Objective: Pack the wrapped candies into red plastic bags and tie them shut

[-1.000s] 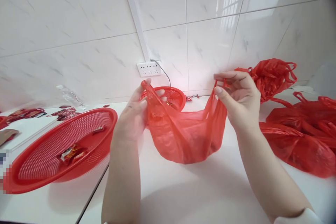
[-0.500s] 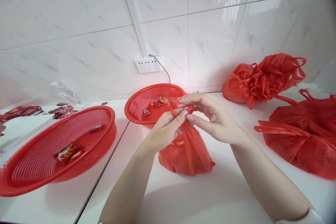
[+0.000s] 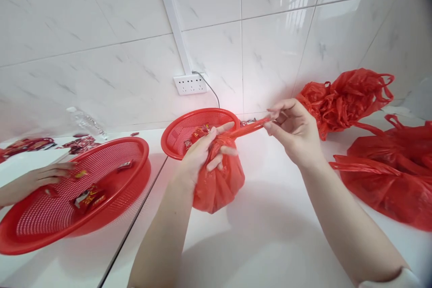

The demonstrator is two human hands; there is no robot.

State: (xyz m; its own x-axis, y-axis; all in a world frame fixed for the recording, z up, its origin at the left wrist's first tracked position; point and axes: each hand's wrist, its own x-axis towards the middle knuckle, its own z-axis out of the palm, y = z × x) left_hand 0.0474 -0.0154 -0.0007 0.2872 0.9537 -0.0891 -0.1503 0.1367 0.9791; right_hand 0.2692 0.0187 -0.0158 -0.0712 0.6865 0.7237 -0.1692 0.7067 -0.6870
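A red plastic bag (image 3: 219,184), filled and bulging, is in front of me at the middle of the white table. My left hand (image 3: 205,150) is closed around its gathered neck. Out to the right, my right hand (image 3: 290,128) pinches the end of one of the bag's handles, which is stretched taut between the two hands. What the bag contains is hidden by the red plastic. Just behind my left hand stands a round red mesh basket (image 3: 175,132) with several small wrapped packets in it.
At left, another person's hand (image 3: 50,177) reaches into a larger red basket (image 3: 135,180) holding a few packets. More packets (image 3: 81,144) and a clear plastic bottle (image 3: 86,121) lie behind it. Filled red bags (image 3: 388,184) and a bag heap (image 3: 354,99) are at right, a wall socket (image 3: 191,84) behind.
My right hand has moved right, drawing the handle out from the bag. The bag has shifted left and lifted slightly with my left hand. Another person's hand has entered the left basket.
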